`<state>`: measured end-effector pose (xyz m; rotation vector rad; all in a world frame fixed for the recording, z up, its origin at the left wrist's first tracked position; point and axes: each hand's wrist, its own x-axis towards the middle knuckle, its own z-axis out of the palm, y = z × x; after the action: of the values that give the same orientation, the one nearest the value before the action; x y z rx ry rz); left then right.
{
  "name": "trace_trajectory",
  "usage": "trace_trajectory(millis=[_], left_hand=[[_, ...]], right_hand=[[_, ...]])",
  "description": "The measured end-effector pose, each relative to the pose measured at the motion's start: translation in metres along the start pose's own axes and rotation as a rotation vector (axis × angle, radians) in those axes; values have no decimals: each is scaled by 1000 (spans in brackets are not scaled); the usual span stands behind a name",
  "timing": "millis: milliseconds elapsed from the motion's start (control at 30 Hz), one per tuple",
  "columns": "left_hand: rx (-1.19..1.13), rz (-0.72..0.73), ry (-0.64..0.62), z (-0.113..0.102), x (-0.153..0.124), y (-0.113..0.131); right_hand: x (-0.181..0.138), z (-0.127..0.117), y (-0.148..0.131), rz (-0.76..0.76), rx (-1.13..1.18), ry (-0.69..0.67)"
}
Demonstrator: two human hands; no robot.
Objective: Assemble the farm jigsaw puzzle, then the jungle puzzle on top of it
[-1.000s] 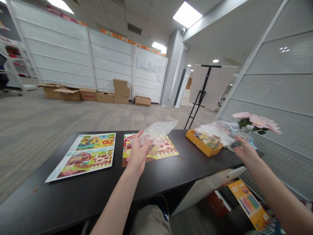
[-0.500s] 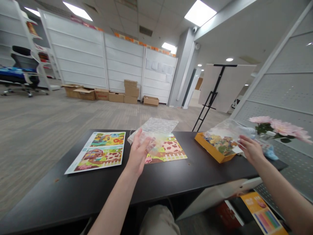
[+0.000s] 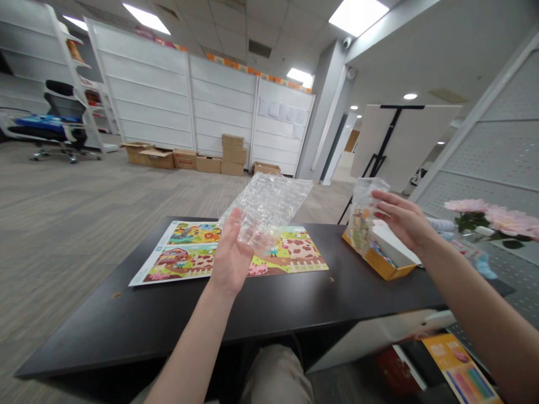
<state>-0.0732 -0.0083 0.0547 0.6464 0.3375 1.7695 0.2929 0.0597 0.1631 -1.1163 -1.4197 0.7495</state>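
Observation:
My left hand (image 3: 233,252) is closed on a crinkled clear plastic bag (image 3: 272,205), raised over the table. Behind that bag lies a farm picture (image 3: 301,252) with a cow pattern and a white fence. To its left is a sheet with two printed pictures (image 3: 179,255), partly covered by my hand and the bag. My right hand (image 3: 400,219) pinches the top of a second clear bag (image 3: 361,219), which has colourful pieces in its lower part. This bag hangs at the left end of an open yellow box (image 3: 389,271), which holds more colourful items.
The dark table (image 3: 278,303) runs across in front of me. Pink flowers (image 3: 497,219) stand at the right end beside wrapped items. A black easel (image 3: 385,134) is behind the table. Cardboard boxes (image 3: 208,164) line the far wall. Below right is a yellow package (image 3: 458,365).
My right hand has lifted the bag of pieces up from the yellow box and to the left. The bag in my left hand has risen. The whole view has shifted slightly.

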Motion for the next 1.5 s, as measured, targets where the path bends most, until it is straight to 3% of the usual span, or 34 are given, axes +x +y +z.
trace_trajectory(millis=[100, 233, 433, 567, 633, 700, 800, 867, 900, 1033, 1100, 1167, 1300, 1400, 1500], left_hand=[[-37, 0, -10, 1, -2, 5], [-41, -6, -12, 2, -3, 11], [-3, 8, 30, 3, -4, 8], [35, -42, 39, 5, -7, -1], [58, -72, 20, 7, -9, -8], [88, -92, -8, 10, -11, -16], [126, -103, -56, 16, -13, -33], [158, -110, -106, 20, -14, -46], [181, -110, -136, 23, -14, -54], [289, -120, -275, 31, -14, -85], [351, -154, -344, 33, -13, -98], [430, -190, -396, 33, -9, -107], [688, -179, -413, 27, -1, -113], [956, -49, -408, 17, 2, -108], [1136, 113, -405, 5, 3, -97]], right_hand=[[-8, 42, -8, 123, 166, -137], [-27, 86, -5, 206, 413, -222], [-65, 126, 50, 523, 628, -221], [-73, 121, 81, 631, 557, -126], [-74, 109, 81, 571, 426, -69], [-77, 96, 72, 413, 259, -27], [-90, 86, 50, 271, 253, -195], [-99, 88, 39, 339, 393, -347], [-102, 91, 36, 370, 444, -358], [-93, 95, 41, 310, 409, -104], [-78, 79, 50, 241, 301, -8], [-58, 45, 60, 168, 167, 71], [-14, -58, 82, 79, -87, 321], [7, -128, 100, 206, -204, 442], [10, -166, 114, 319, -233, 467]])
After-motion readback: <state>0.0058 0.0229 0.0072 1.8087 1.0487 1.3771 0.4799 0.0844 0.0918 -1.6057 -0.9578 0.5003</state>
